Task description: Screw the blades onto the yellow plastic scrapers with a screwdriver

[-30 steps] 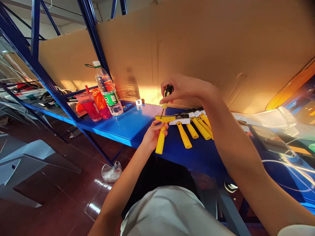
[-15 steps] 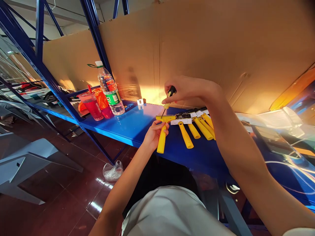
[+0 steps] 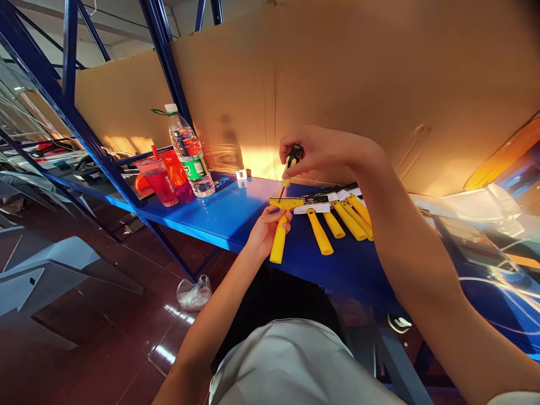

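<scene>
My left hand [image 3: 266, 229] is closed around a yellow scraper [image 3: 278, 242] just below its T-shaped head, its handle pointing toward me. Above it, my right hand [image 3: 301, 152] grips a screwdriver [image 3: 289, 169] with a black and yellow handle. The thin shaft slants down, and its tip meets the left part of the scraper's head; whether a screw sits there is too small to tell. To the right, several more yellow-handled scrapers [image 3: 320, 233] lie in a row, with white labels and black packaging at their heads.
The blue table [image 3: 228, 216] carries a large water bottle [image 3: 194, 163], a red drink cup [image 3: 159, 183] and a small white object [image 3: 241, 175] on the left. A cardboard sheet [image 3: 236, 73] stands behind. A blue metal post [image 3: 169, 73] rises at the left.
My right hand and the screwdriver handle have shifted slightly, with the tip still at the scraper's head. My left hand keeps its hold on the scraper.
</scene>
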Motion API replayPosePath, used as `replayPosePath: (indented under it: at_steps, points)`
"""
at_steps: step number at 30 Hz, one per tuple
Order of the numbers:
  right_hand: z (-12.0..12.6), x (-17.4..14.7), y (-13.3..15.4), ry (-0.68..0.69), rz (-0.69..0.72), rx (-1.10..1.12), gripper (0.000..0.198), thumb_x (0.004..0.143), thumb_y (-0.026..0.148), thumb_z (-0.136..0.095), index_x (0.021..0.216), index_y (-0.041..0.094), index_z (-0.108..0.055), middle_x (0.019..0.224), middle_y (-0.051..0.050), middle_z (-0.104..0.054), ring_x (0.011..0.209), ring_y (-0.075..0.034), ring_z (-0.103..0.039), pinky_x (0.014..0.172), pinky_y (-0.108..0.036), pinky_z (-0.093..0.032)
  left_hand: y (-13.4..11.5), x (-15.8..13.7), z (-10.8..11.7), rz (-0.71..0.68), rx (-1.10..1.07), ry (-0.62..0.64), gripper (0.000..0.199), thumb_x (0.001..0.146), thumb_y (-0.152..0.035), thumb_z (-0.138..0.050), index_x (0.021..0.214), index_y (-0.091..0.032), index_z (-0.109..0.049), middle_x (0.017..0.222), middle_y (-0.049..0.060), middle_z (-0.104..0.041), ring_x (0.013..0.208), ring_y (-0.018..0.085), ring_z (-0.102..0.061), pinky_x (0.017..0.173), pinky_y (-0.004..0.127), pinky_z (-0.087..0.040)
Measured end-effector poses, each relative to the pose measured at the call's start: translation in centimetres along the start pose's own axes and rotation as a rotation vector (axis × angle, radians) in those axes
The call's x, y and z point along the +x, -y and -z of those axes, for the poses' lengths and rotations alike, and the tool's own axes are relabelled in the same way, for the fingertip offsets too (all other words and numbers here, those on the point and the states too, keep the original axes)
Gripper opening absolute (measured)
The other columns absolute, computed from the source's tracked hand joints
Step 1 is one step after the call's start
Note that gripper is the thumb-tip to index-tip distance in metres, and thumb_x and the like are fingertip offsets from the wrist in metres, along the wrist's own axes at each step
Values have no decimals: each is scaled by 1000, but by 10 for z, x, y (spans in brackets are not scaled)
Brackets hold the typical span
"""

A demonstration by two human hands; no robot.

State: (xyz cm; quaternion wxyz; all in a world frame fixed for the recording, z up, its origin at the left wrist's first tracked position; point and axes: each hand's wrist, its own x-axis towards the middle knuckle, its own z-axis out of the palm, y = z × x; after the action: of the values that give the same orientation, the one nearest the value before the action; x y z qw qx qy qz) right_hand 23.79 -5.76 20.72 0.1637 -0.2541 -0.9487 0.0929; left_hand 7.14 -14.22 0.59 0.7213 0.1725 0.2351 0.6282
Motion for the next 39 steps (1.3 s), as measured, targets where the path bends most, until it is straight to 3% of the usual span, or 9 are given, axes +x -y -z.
replayPosePath:
  at_steps: [7, 12, 20, 39]
  points:
    - [-7, 5, 0, -23, -40, 9, 39, 82, 52, -94, 80, 22, -68, 71, 0, -68, 63, -16, -60, 62, -34, -34, 2, 0, 1, -27, -3, 0, 34, 87, 3, -74, 103, -21, -57, 117, 12, -75, 81, 14, -73, 60, 19, -48]
    - [-9, 7, 0, -26, -51, -9, 46, 81, 54, -95, 73, 22, -62, 62, 1, -60, 65, -17, -58, 62, -35, -29, 4, 0, 1, -36, 23, 15, 34, 87, 3, -75, 104, -21, -57, 115, 12, -75, 82, 15, -74, 61, 19, -50]
    - [-8, 3, 7, -50, -154, -134, 41, 87, 56, -86, 73, 24, -64, 58, -1, -56, 67, -21, -58, 64, -38, -31, 6, 2, 2, -61, 86, -6, 40, 81, 1, -81, 102, -22, -56, 110, 9, -75, 82, 16, -74, 61, 21, -48]
    - [-8, 0, 12, -19, -300, -179, 47, 89, 64, -82, 73, 23, -66, 54, -4, -57, 64, -23, -56, 64, -38, -30, 10, 1, 2, -166, 146, -2, 43, 79, -3, -84, 102, -23, -54, 108, 8, -77, 82, 18, -75, 62, 22, -48]
